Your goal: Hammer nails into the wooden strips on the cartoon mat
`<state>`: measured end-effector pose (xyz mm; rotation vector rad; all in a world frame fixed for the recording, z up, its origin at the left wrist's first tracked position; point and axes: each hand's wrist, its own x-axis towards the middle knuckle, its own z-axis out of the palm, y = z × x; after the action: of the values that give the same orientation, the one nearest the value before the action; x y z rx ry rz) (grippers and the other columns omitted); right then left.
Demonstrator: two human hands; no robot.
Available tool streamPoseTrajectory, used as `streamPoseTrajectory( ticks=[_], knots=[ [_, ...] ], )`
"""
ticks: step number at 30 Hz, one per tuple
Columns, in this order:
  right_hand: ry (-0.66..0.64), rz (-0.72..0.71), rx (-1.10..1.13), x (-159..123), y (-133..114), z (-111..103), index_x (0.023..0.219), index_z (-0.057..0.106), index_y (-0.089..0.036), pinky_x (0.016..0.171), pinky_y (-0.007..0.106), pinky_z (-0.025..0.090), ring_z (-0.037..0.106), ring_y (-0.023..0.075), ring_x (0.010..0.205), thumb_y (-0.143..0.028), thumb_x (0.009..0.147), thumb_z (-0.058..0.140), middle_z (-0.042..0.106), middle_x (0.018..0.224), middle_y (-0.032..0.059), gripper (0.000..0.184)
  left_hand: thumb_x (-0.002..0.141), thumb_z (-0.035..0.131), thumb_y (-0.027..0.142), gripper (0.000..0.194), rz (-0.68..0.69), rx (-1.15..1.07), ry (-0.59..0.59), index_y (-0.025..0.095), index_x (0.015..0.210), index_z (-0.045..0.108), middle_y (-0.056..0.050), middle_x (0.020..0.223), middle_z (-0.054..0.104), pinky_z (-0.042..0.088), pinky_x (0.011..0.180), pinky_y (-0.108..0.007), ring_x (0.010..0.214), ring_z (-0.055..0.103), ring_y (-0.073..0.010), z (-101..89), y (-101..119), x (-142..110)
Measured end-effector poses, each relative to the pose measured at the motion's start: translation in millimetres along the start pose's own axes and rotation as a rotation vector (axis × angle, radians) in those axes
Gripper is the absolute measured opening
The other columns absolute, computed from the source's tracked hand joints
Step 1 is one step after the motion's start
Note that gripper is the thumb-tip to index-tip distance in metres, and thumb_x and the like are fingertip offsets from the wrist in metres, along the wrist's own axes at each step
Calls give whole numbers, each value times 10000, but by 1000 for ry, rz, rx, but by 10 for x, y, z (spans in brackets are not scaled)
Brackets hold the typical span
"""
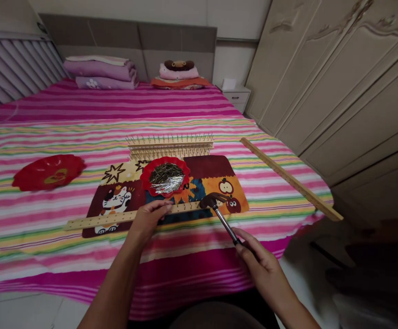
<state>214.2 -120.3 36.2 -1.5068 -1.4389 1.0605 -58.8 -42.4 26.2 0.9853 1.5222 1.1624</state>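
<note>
My right hand is closed around the handle of a small hammer, whose dark head rests near the right end of a wooden strip with a row of holes. That strip lies across a cartoon mat on the bed. My left hand pinches at the strip near its middle; whether a nail is between the fingers is too small to tell. Just behind the strip sits a red dish of nails.
A stack of wooden strips bristling with upright nails lies behind the dish. Another long strip lies diagonally at the bed's right edge. An empty red dish is at the left. Folded bedding and a wardrobe stand beyond.
</note>
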Motion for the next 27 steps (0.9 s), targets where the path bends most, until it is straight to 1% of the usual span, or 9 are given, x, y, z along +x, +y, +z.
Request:
streamPoseTrajectory(
  ticks=[3,6,8,12,16,20,24,27],
  knots=[
    [-9,3,2,2,-14,1,1107,659,-229,829,282,505,649,207,952,-447,775,570,715,998,59,407,514,729,418,314,9,57,40,175,712,706,-44,805,707,444,502,-211,577,548,-103,75,-85,7],
    [-17,6,1,0,-8,4,1109,658,-228,826,282,508,649,210,959,-454,775,565,713,1009,63,414,504,724,405,321,1,59,108,180,729,681,-17,724,690,467,510,-218,608,580,-125,157,-145,13],
    [-17,3,5,-1,6,7,1112,655,-225,844,289,499,642,212,977,-443,778,564,710,1018,66,409,528,703,400,291,21,103,133,181,714,655,7,648,659,464,509,-216,590,575,-122,201,-171,9],
    [-19,1,18,-1,27,9,1117,650,-218,890,309,472,627,217,1013,-409,786,564,708,1021,71,392,584,652,384,216,29,272,147,196,690,642,32,565,617,428,502,-219,516,536,-111,244,-186,-3],
    [-27,6,16,-3,21,6,1120,647,-220,884,308,476,634,214,997,-395,787,566,710,1010,68,385,618,624,349,142,94,400,164,226,685,647,32,600,646,434,592,-242,600,586,-141,260,-178,-9],
    [-30,-5,18,5,-8,14,1114,649,-224,859,289,490,644,205,962,-373,792,562,717,976,53,365,647,596,320,96,151,498,171,234,664,636,28,619,649,423,612,-247,618,588,-149,292,-198,-22],
    [-68,-34,-17,41,-97,59,1124,636,-211,840,286,499,648,196,926,-339,818,523,714,932,39,350,674,569,297,96,241,572,173,225,668,633,14,706,658,418,654,-251,661,584,-144,320,-238,-38],
    [-114,-92,-50,81,-202,121,1141,619,-187,827,294,507,644,200,931,-303,836,491,711,905,44,351,685,560,279,89,268,611,175,222,668,626,23,686,642,414,652,-242,655,577,-134,322,-261,-40]
  ],
)
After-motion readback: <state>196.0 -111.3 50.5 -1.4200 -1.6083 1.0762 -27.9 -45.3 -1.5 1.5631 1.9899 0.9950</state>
